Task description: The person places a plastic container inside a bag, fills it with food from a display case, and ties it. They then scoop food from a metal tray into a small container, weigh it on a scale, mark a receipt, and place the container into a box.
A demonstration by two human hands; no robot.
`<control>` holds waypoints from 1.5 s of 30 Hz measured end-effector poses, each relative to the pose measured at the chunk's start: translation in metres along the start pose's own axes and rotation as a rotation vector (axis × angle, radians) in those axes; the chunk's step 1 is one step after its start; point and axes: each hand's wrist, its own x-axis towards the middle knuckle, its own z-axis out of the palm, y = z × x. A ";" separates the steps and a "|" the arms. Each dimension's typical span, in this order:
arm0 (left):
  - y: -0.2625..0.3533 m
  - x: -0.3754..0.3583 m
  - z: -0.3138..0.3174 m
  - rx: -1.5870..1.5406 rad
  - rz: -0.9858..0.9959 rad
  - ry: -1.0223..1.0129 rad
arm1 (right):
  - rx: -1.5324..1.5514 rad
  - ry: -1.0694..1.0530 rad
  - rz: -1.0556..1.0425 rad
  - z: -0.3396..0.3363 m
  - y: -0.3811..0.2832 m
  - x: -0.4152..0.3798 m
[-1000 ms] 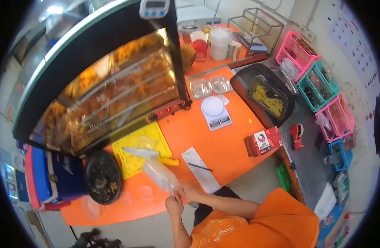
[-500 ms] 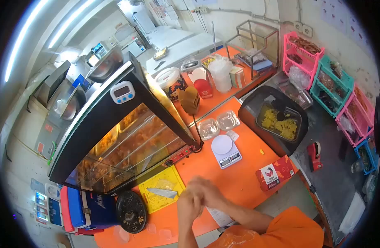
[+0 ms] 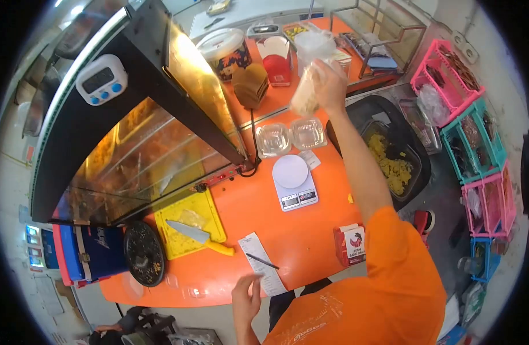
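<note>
My right hand (image 3: 331, 87) reaches to the back of the orange counter. Its fingers close on a pale, translucent thing (image 3: 306, 96), tilted and blurred, whose kind I cannot make out. Just behind it is a white plastic bag (image 3: 315, 41). At the front edge, my left hand (image 3: 247, 293) is empty, its fingers loosely apart beside a paper receipt (image 3: 259, 253). A black pen (image 3: 263, 261) lies across that receipt. Two clear plastic clamshell boxes (image 3: 290, 138) stand open below my right hand, near a white kitchen scale (image 3: 293, 181).
A heated display case (image 3: 144, 155) fills the left. A knife (image 3: 190, 231) rests on a yellow cutting board (image 3: 171, 247), beside a black round tray (image 3: 144, 253). At right stand a black container of yellow food (image 3: 386, 164), a red box (image 3: 349, 244) and stacked baskets (image 3: 472, 144).
My hands were together above the counter's front. The right has moved far forward to the back items; the left has dropped beside the receipt. The view has shifted, showing the knife's handle and pen.
</note>
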 end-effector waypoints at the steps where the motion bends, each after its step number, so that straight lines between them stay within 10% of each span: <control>1: -0.030 -0.029 0.006 0.015 -0.102 0.021 | 0.010 -0.018 -0.002 0.022 0.011 0.001; 11: -0.131 -0.239 0.043 0.075 -0.879 0.080 | 0.123 -0.325 -0.110 0.206 0.080 -0.011; 14: -0.134 -0.271 0.058 0.124 -1.176 0.061 | -0.022 -0.354 -0.512 0.227 0.099 -0.022; 16: -0.205 -0.362 0.097 0.095 -1.285 -0.035 | -0.582 -0.904 -0.482 0.236 0.090 -0.007; 17: -0.176 -0.348 0.090 -0.005 -1.295 0.111 | -0.186 -0.362 -0.838 0.266 0.153 -0.018; 20: -0.170 -0.346 0.087 0.110 -1.240 0.083 | -0.298 -0.705 -0.371 0.272 0.177 0.002; 30: -0.256 -0.215 -0.015 0.245 -0.831 0.658 | -0.272 -0.802 -0.401 0.208 0.202 0.014; 32: -0.278 -0.167 -0.053 0.392 -0.620 0.736 | -0.232 -1.189 -0.233 0.149 0.157 0.022; 38: -0.355 -0.063 -0.096 0.384 -0.285 0.462 | -0.420 -1.249 -0.290 -0.071 -0.078 -0.012; 45: -0.236 -0.006 -0.022 0.079 0.214 0.200 | 0.115 -1.268 0.434 -0.211 -0.227 -0.221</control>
